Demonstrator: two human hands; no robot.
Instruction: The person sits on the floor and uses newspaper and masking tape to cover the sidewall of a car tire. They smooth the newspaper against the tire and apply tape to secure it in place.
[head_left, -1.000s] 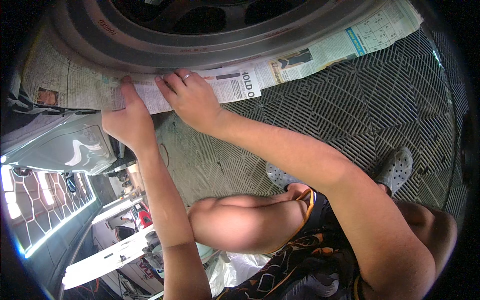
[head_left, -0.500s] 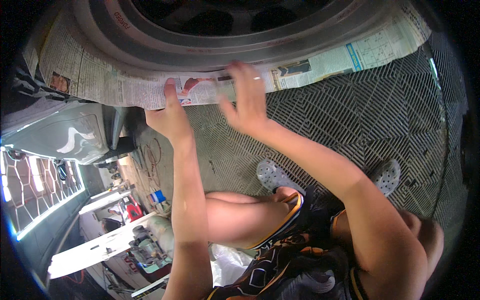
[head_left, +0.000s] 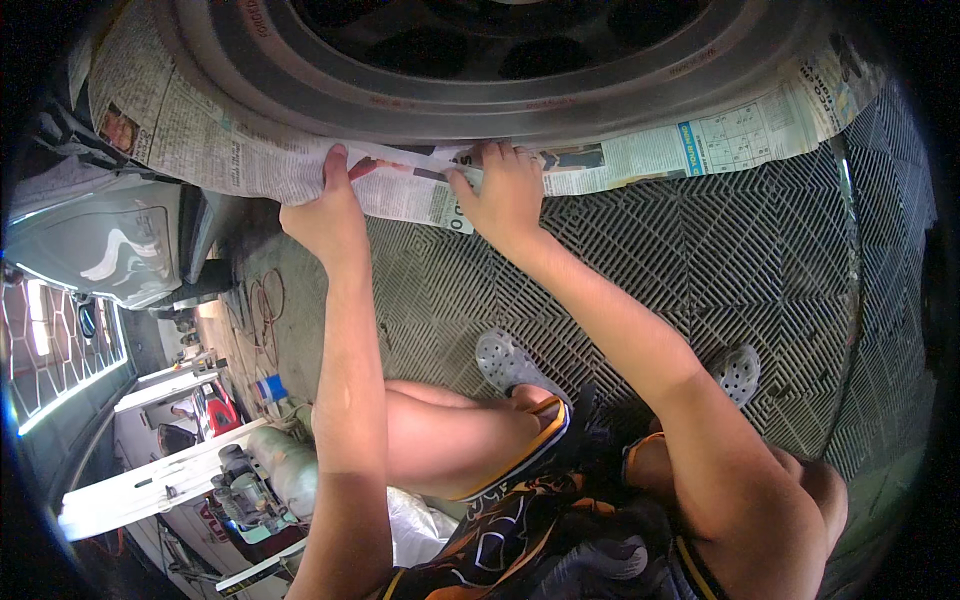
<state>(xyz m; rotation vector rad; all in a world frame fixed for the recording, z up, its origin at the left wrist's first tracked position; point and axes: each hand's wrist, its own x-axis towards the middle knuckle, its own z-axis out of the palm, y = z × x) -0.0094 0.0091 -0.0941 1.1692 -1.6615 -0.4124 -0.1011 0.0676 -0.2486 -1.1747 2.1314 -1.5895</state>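
Note:
Printed newspaper [head_left: 215,135] runs in a curved band along the lower side of a dark, dusty wheel [head_left: 440,115]. With its thumb on top and its fingers out of sight beneath, my left hand [head_left: 328,220] grips the lower edge of the paper. To the right of it, my right hand [head_left: 508,200] has its thumb and bent fingers closed on the same newspaper, fingertips up against the wheel's edge. Between the two hands a flap of paper hangs lower than the rest of the band.
Below the wheel lies a dark ribbed mat floor [head_left: 640,270], with my grey clogs [head_left: 510,360] on it. A light-coloured car panel [head_left: 100,245] is at the left. Lower left are a green air compressor [head_left: 285,465], a blue container [head_left: 268,388] and a coiled hose [head_left: 265,305].
My right hand, blurred and lifted with spread fingers before, now closes on the newspaper. A paper flap has come lower between the hands. My left hand keeps its hold.

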